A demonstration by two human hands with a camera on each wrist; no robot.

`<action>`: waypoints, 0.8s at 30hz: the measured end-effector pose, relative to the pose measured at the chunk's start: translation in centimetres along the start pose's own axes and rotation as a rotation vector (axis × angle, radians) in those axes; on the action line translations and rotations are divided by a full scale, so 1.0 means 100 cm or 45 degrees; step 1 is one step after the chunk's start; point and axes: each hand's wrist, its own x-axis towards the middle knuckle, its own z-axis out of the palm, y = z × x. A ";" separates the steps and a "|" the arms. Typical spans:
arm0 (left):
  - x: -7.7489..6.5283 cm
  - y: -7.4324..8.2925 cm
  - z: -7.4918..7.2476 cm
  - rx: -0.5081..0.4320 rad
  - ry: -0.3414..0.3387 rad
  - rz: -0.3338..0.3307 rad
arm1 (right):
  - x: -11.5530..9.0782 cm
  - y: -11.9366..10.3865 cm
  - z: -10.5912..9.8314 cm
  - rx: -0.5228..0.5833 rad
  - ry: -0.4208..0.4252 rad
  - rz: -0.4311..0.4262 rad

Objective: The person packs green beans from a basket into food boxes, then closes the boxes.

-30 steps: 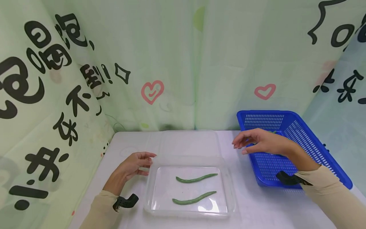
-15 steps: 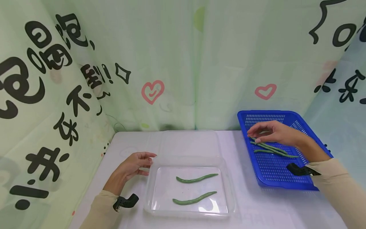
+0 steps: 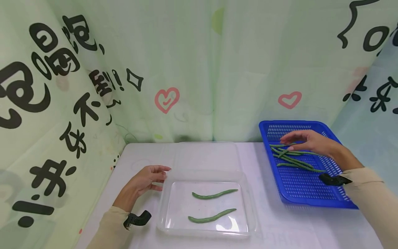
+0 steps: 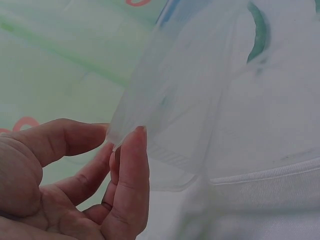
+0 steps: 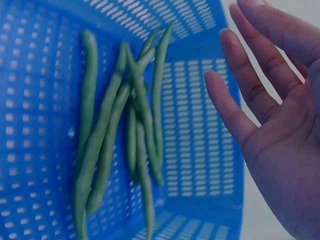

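A clear plastic box [image 3: 207, 207] stands on the white table, with two green beans [image 3: 214, 195] lying apart on its floor. My left hand [image 3: 145, 182] pinches the box's left rim; in the left wrist view the thumb and fingertips [image 4: 140, 142] meet on either side of the thin edge. My right hand [image 3: 315, 142] hovers over the blue basket [image 3: 306, 194] with relaxed, spread fingers and nothing held. Several green beans [image 5: 107, 122] lie crossed in a loose pile on the basket's mesh bottom, near the palm in the right wrist view.
Behind the box a faint clear lid-like panel [image 3: 205, 155] lies on the table [image 3: 143, 155]. A pale green curtain [image 3: 242, 62] with hearts and black writing encloses the back and sides. The basket's slotted walls rise around the bean pile.
My right hand has moved right from the basket's left edge to over its inside, bringing the bean pile into view. My left hand and the two beans in the box stay put.
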 end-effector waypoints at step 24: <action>0.000 -0.001 -0.001 -0.005 -0.005 0.007 | -0.011 0.060 -0.007 0.056 -0.081 0.394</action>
